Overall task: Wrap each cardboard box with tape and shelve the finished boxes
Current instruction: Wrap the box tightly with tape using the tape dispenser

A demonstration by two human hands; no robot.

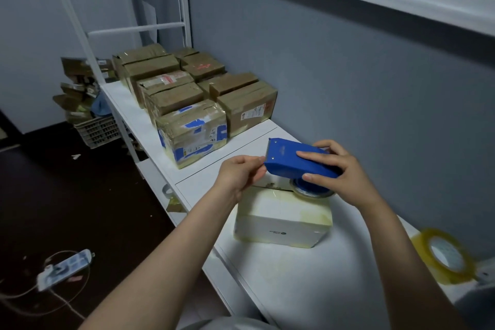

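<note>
A white cardboard box (281, 225), partly wrapped in clear yellowish tape, lies on the white shelf surface (308, 289) in front of me. Just above its far edge, my right hand (340, 171) grips a blue tape dispenser (297, 159) with its roll underneath. My left hand (241, 173) pinches at the dispenser's toothed front end, where the tape end is too thin to make out. Several taped brown boxes (192, 94) are stacked in rows farther along the same shelf.
A spare roll of clear tape (444, 254) lies at the right edge of the shelf. A grey wall runs behind. On the dark floor at left lie a power strip (64, 268) and a crate (99, 131) with cardboard scraps.
</note>
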